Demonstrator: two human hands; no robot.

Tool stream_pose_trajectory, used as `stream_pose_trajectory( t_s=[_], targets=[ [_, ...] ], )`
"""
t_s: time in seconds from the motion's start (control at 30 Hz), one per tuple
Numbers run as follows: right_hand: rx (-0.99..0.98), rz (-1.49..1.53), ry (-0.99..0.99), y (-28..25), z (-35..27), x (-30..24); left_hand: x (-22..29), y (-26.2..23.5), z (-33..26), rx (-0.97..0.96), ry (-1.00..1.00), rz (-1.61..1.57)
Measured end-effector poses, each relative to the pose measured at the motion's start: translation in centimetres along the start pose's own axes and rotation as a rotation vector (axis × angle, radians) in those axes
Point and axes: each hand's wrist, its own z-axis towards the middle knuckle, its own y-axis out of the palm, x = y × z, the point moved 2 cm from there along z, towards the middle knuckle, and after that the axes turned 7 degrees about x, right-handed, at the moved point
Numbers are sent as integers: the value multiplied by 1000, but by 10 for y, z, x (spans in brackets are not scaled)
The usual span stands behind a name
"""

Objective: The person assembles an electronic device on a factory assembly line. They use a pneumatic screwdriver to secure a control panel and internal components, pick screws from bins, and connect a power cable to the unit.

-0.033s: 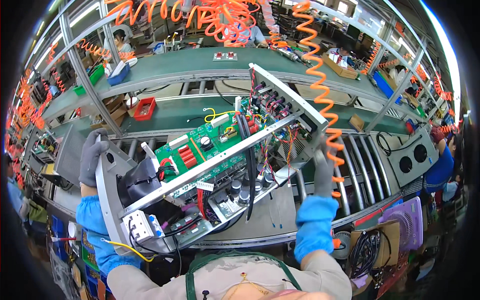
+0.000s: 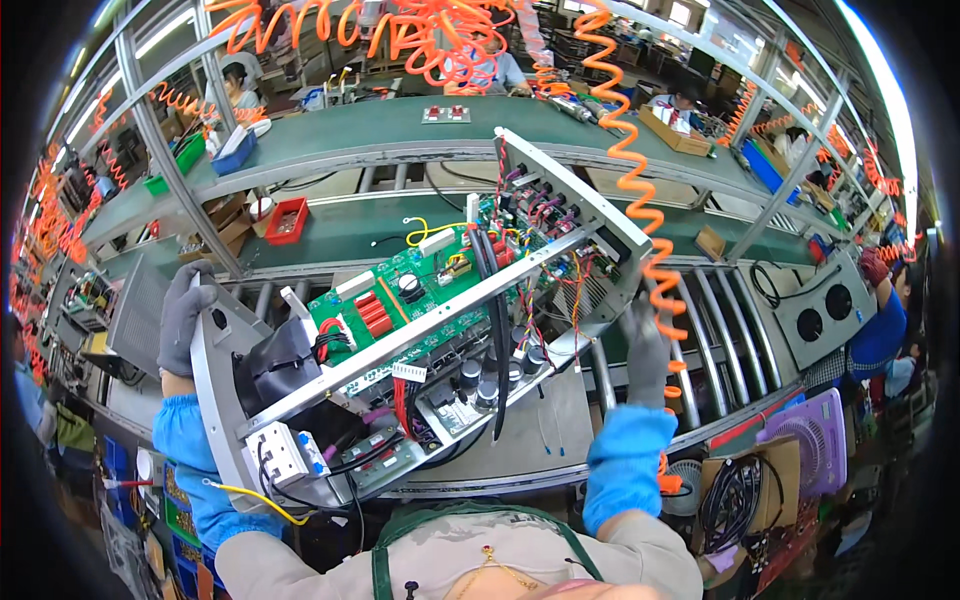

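Gripping the left end plate, the left hand, in a grey glove with a blue sleeve cover, has its fingers curled over the top edge of the open machine chassis. That 1 chassis lies between the 2 hands, tilted, with its long axis running from lower left near the person's body up to the upper right. It seems raised off the grey bench at the far end, though how much of it rests there cannot be told. 1 green circuit board faces upward inside it, 1 metal bar runs along the long axis above the board, and a row of black capacitors sits below, too crowded for a firm count. 1 white breaker switch shows on the near left plate, with 1 yellow wire trailing from it. The right hand, gloved alike, is closed on the lower right edge of the chassis under the right end panel. Both hands sit at opposite ends, about equally near. 1 orange coiled air hose hangs just right of the panel. Further right, 1 grey twin-fan panel lies by a co-worker's blue sleeve
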Motion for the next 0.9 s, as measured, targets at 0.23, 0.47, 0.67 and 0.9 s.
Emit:
stream_pose_trajectory(
  t_s=[0.23, 0.47, 0.67, 0.9],
  targets=[
    [273, 155, 731, -78, -161, 41, 0, 2, -1, -69, -59, -115],
    [6, -538, -528, 75, -61, -70, -3, 11, 10, -91, -148, -350],
    [312, -937, -984, 152, 24, -72, -5, 5, 10, -136, -120, -370],
    [276, -895, -997, 155, 55, -53, -4, 1, -7, -11, -52, -333]
  ],
)
